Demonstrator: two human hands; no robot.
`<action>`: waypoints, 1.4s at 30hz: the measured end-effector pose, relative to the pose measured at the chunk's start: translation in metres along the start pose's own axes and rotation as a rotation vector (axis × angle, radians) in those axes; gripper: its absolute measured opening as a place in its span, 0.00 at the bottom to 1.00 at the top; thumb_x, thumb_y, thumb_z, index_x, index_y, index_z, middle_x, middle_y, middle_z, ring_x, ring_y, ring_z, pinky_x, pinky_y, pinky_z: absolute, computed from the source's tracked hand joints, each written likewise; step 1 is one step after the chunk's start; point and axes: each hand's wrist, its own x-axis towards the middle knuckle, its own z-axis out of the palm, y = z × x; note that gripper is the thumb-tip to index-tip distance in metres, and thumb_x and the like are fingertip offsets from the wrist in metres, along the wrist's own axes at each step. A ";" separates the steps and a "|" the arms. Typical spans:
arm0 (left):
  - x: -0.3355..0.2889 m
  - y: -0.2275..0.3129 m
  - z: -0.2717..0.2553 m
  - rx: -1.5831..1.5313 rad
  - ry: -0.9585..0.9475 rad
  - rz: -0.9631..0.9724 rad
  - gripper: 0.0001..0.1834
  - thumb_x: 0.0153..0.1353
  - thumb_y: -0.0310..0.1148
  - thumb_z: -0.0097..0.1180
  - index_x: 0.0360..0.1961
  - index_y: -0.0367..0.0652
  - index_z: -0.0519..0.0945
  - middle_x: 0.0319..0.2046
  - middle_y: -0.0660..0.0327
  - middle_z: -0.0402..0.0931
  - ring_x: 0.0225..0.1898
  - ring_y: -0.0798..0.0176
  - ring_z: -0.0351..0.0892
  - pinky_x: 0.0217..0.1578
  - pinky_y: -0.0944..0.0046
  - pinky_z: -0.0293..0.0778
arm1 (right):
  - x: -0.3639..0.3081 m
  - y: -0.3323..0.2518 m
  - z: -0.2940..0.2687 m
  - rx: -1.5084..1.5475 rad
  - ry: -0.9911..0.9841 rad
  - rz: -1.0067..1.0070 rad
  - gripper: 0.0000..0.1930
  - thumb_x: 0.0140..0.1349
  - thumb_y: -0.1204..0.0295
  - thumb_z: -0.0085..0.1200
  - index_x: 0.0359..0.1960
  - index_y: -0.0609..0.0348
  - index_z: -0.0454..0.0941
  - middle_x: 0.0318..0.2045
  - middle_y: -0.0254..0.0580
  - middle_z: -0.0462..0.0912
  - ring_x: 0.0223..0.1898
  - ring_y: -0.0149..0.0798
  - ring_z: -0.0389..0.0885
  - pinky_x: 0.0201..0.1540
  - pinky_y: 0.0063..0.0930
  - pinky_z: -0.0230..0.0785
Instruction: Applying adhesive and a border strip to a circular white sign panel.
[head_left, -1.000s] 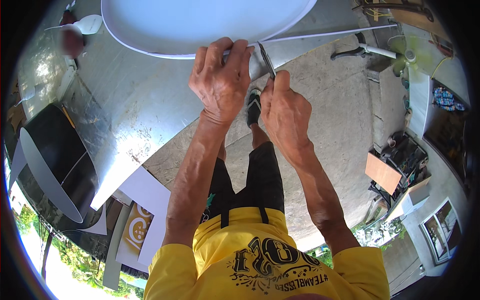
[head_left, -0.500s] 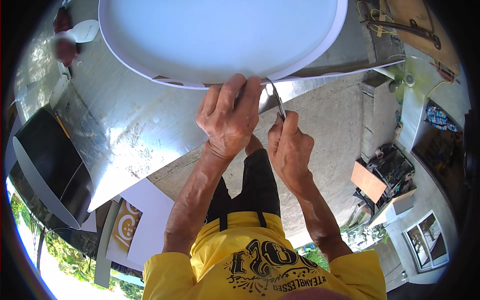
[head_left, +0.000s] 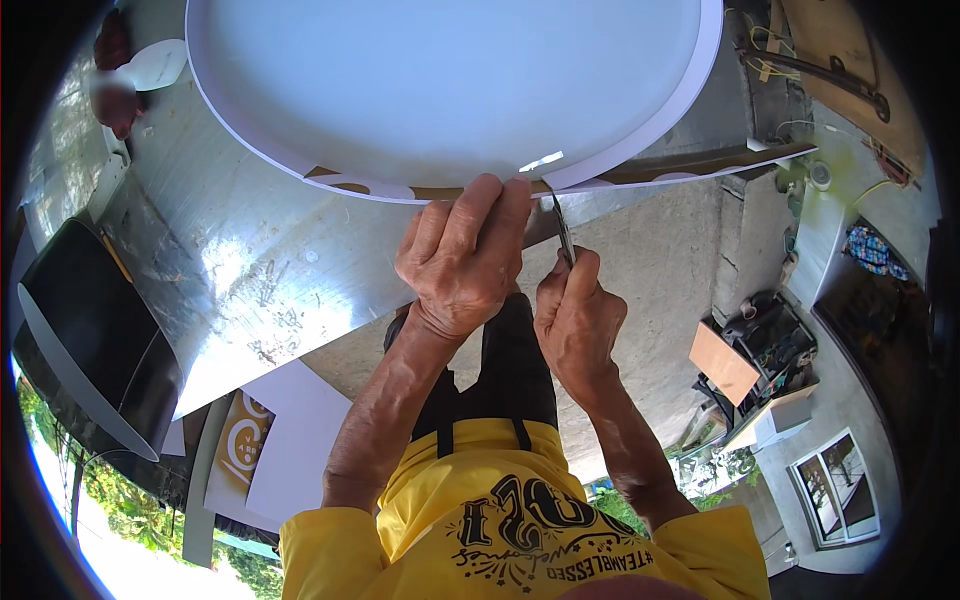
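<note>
A large white oval tray-like piece (head_left: 450, 90) with a raised rim lies at the far edge of view. Along its near side runs a white strip (head_left: 700, 172) with a brown inner face, its free end reaching out to the right. My left hand (head_left: 462, 255) is closed on the strip and rim, thumb side toward the right hand. Just right of it, my right hand (head_left: 582, 305) grips a slim metal tool (head_left: 565, 235), whose dark, narrow tip meets the strip's edge. The tool's handle is hidden in my fist, so its exact kind is unclear.
Under the oval piece is a shiny metal table (head_left: 270, 260). At left stands a curved black sheet piece (head_left: 100, 340); white panels (head_left: 295, 440) lean below the table. A person's maroon sleeve (head_left: 118, 105) shows far left. An open box of tools (head_left: 765, 350) sits at right.
The oval piece and strip now appear slightly lower and larger in view. Both hands keep their grips, and the tool tip stays beside my left fingers. The legs have shifted.
</note>
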 end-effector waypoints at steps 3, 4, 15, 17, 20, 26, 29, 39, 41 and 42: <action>0.000 0.000 -0.001 0.003 -0.008 -0.002 0.14 0.48 0.29 0.76 0.39 0.47 0.91 0.41 0.68 0.81 0.29 0.68 0.76 0.30 0.66 0.75 | 0.002 -0.002 -0.003 0.007 0.002 -0.009 0.15 0.68 0.70 0.65 0.36 0.59 0.67 0.17 0.41 0.77 0.12 0.40 0.78 0.16 0.29 0.66; 0.001 0.001 -0.001 0.008 -0.012 -0.001 0.14 0.48 0.29 0.76 0.39 0.47 0.91 0.41 0.68 0.81 0.29 0.68 0.76 0.30 0.67 0.75 | 0.002 -0.003 -0.005 0.005 0.000 -0.008 0.15 0.68 0.70 0.65 0.36 0.59 0.67 0.17 0.41 0.77 0.12 0.40 0.78 0.16 0.29 0.66; -0.002 0.001 -0.002 0.018 -0.042 -0.030 0.17 0.48 0.29 0.78 0.41 0.51 0.92 0.41 0.71 0.79 0.31 0.68 0.75 0.32 0.67 0.76 | 0.004 -0.011 -0.014 0.014 -0.125 0.088 0.07 0.71 0.77 0.52 0.42 0.63 0.65 0.16 0.50 0.75 0.16 0.55 0.79 0.19 0.43 0.67; -0.003 0.002 -0.001 0.018 -0.042 -0.035 0.16 0.47 0.29 0.78 0.41 0.51 0.92 0.41 0.71 0.80 0.31 0.68 0.75 0.32 0.67 0.76 | 0.005 -0.006 -0.008 0.020 -0.116 0.070 0.07 0.71 0.77 0.52 0.42 0.63 0.65 0.16 0.50 0.75 0.16 0.55 0.80 0.19 0.43 0.67; -0.004 0.000 -0.001 0.015 -0.036 -0.028 0.17 0.47 0.30 0.78 0.41 0.51 0.92 0.41 0.71 0.80 0.31 0.68 0.76 0.32 0.67 0.77 | 0.007 0.002 -0.002 0.047 -0.104 0.037 0.07 0.71 0.78 0.52 0.42 0.64 0.66 0.17 0.50 0.75 0.16 0.56 0.80 0.18 0.42 0.67; -0.005 0.001 -0.001 0.030 -0.043 -0.037 0.16 0.48 0.31 0.78 0.41 0.51 0.92 0.41 0.72 0.80 0.32 0.68 0.77 0.32 0.68 0.77 | 0.009 0.008 0.001 0.119 -0.104 0.015 0.07 0.70 0.79 0.53 0.43 0.64 0.66 0.18 0.49 0.77 0.17 0.55 0.81 0.19 0.41 0.68; -0.004 0.001 -0.001 0.035 -0.038 -0.030 0.16 0.48 0.31 0.78 0.41 0.51 0.92 0.41 0.72 0.80 0.31 0.68 0.76 0.32 0.68 0.77 | 0.009 0.009 0.001 0.101 -0.109 0.013 0.07 0.70 0.79 0.53 0.43 0.65 0.66 0.18 0.49 0.77 0.17 0.54 0.81 0.19 0.40 0.69; -0.005 0.000 -0.001 0.049 -0.046 -0.025 0.17 0.48 0.32 0.78 0.41 0.52 0.92 0.41 0.72 0.80 0.30 0.69 0.75 0.31 0.68 0.76 | 0.017 0.016 -0.005 0.148 -0.161 -0.034 0.06 0.71 0.78 0.52 0.40 0.64 0.66 0.15 0.47 0.74 0.14 0.52 0.79 0.17 0.39 0.67; -0.005 0.001 -0.001 0.053 -0.053 -0.025 0.17 0.47 0.32 0.78 0.41 0.52 0.92 0.41 0.72 0.80 0.30 0.69 0.75 0.31 0.68 0.76 | 0.017 0.017 -0.006 0.149 -0.157 -0.047 0.06 0.72 0.78 0.52 0.40 0.64 0.66 0.15 0.48 0.73 0.14 0.52 0.79 0.17 0.40 0.67; -0.005 0.001 -0.001 0.053 -0.048 -0.027 0.17 0.47 0.32 0.78 0.42 0.52 0.92 0.41 0.72 0.79 0.30 0.68 0.75 0.32 0.68 0.76 | 0.018 0.017 -0.006 0.153 -0.153 -0.059 0.06 0.72 0.78 0.51 0.40 0.65 0.66 0.14 0.48 0.73 0.14 0.53 0.79 0.16 0.40 0.66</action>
